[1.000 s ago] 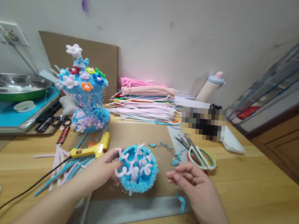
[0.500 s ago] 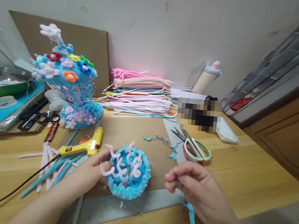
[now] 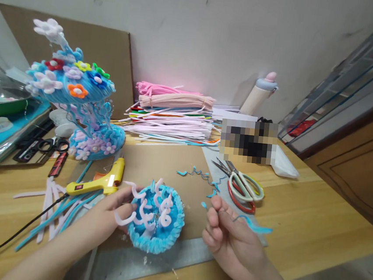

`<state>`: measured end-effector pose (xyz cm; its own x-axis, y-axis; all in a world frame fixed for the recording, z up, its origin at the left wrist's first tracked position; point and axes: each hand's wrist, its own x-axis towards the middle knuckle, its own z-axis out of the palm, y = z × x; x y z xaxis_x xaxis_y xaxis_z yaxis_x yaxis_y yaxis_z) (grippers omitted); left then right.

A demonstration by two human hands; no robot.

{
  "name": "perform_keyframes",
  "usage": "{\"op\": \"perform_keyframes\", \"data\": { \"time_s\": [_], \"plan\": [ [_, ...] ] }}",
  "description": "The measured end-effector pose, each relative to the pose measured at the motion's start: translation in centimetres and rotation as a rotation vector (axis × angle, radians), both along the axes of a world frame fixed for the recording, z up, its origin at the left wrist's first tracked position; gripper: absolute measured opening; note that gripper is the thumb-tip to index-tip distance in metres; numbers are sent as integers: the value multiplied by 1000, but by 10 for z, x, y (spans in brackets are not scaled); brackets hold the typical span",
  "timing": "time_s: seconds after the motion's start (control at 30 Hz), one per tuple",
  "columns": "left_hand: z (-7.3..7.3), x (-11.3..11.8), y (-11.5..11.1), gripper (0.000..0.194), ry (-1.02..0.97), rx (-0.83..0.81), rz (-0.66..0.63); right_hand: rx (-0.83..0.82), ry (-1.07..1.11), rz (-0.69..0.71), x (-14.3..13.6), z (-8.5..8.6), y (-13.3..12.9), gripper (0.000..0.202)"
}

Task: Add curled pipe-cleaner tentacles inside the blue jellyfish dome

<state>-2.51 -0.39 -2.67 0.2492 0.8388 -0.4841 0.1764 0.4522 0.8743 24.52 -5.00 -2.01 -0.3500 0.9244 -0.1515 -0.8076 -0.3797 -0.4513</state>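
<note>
Blue chenille (image 3: 155, 245) rims the round craft piece (image 3: 158, 220) that the left hand (image 3: 116, 209) grips at its edge, over the cardboard (image 3: 171, 159). The right hand (image 3: 226, 234) pinches a partly stripped blue pipe cleaner (image 3: 257, 227); stripping or shaping it seems the step in hand, and the next move likely calls for a steady fingertip pinch.

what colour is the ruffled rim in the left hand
The ruffled rim is light blue, seen best in the head view.

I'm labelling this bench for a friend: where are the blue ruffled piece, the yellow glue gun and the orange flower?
Blue ruffled piece (image 3: 152, 244): head view, front rim.
Yellow glue gun (image 3: 105, 183): head view, body.
Orange flower (image 3: 77, 90): head view, centre.
</note>
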Motion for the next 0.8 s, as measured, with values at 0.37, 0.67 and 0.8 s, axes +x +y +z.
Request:
{"op": "perform_keyframes", "data": {
  "time_s": [0.37, 0.67, 0.8],
  "plan": [
    [-4, 0, -1, 47, -40, 61, -55, -124, 109, 59, 1, -8, -2, 29],
    [-1, 2, -2, 43, 4, 75, -85, -159, 58, -33, -3, -11, 6, 17],
    [-1, 2, -3, 39, -6, 90, -81, -164, -45, -55, -4, -10, 5, 24]
  ]
}}
